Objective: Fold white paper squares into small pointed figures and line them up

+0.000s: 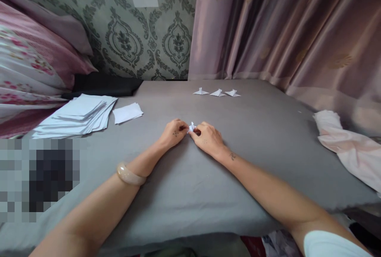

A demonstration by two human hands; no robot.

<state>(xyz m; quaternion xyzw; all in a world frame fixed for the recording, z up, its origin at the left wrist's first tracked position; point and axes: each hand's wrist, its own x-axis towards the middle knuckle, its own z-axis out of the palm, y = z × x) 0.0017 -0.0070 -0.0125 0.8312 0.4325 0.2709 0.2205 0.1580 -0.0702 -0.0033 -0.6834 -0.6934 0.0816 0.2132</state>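
Between my two hands, at the middle of the grey-covered table (184, 193), is a small folded white paper piece (192, 127). My left hand (174, 132) pinches its left side, fingers closed. From the right, my right hand (208, 138) grips the other side with thumb and fingers pressed together. The fingers hide much of the paper, so its full shape cannot be made out. Farther back lie three folded paper figures, a left one (201, 91), a middle one (218, 93) and a right one (233, 93), each with flat points and a raised middle.
A large stack of white paper (80, 116) lies at the left, with a smaller paper stack (127, 113) beside it. Behind them is a folded black cloth (104, 85). A pale pink cloth (342, 142) lies along the right edge. Pink curtains (268, 26) hang behind.
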